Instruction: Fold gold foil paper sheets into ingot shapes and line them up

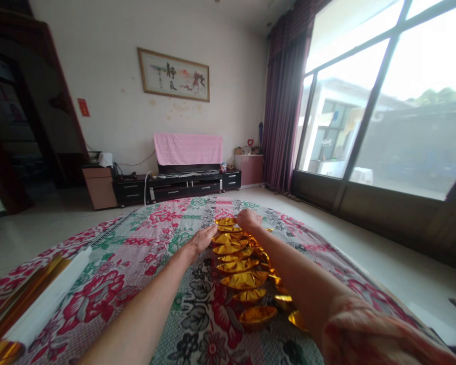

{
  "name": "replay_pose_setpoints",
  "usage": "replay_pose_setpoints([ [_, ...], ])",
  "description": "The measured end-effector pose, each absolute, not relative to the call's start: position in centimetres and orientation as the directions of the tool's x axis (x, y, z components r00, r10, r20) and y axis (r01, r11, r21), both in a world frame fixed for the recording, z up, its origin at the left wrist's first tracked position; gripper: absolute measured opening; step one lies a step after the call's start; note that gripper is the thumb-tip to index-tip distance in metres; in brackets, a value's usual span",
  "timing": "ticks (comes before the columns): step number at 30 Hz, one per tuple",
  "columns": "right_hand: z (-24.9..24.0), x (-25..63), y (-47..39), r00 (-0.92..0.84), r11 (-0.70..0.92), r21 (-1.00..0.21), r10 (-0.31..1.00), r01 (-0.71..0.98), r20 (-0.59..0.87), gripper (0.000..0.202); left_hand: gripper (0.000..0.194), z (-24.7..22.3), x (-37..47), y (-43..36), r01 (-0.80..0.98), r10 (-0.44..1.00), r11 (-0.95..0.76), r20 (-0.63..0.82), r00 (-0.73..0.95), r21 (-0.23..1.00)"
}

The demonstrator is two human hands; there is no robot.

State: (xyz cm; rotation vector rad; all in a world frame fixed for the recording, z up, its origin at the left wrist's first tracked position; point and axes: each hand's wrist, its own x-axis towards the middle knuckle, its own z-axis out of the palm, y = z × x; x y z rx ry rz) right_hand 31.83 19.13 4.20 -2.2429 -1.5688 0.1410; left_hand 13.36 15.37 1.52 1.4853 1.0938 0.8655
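Several gold foil boat-shaped pieces (244, 279) lie in a long row on the flowered cloth (152, 284), running away from me. More gold pieces (285, 302) form a second line to the right, partly covered by my right arm. At the far end of the row, my left hand (205, 238) is at the left side, its fingers close to the foil; what they hold, if anything, is too small to tell. Across from it my right hand (250, 219) is curled at the right end of the farthest gold piece (225, 221), its fingertips hidden.
Gold and white foil sheets (47, 296) lie at the cloth's left edge. Beyond the table stand a low black cabinet (190, 189) and a screen under a pink cloth (188, 149). A large window (414, 116) is at the right.
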Motion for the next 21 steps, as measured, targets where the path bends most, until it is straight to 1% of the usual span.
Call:
replay_pose_setpoints([
  [10,3.9,32.2,18.6,0.335,-0.261,-0.363,0.928,0.895,0.160,0.020,0.052,1.7,13.5,15.2,0.161,0.945,-0.008,-0.046,0.325,0.987],
  [17,4.0,32.1,18.5,0.320,-0.248,-0.362,0.935,0.898,0.154,0.020,0.058,0.8,13.3,16.2,0.174,0.947,-0.005,-0.051,0.317,0.985],
  [19,4.1,32.1,18.5,0.330,-0.258,-0.360,0.932,0.896,0.152,0.021,0.059,0.4,13.3,16.6,0.165,0.944,-0.014,-0.041,0.327,0.986],
  [21,4.1,32.1,18.4,0.334,-0.262,-0.359,0.930,0.896,0.154,0.022,0.060,0.1,13.4,16.8,0.152,0.944,-0.057,0.004,0.329,0.987],
])
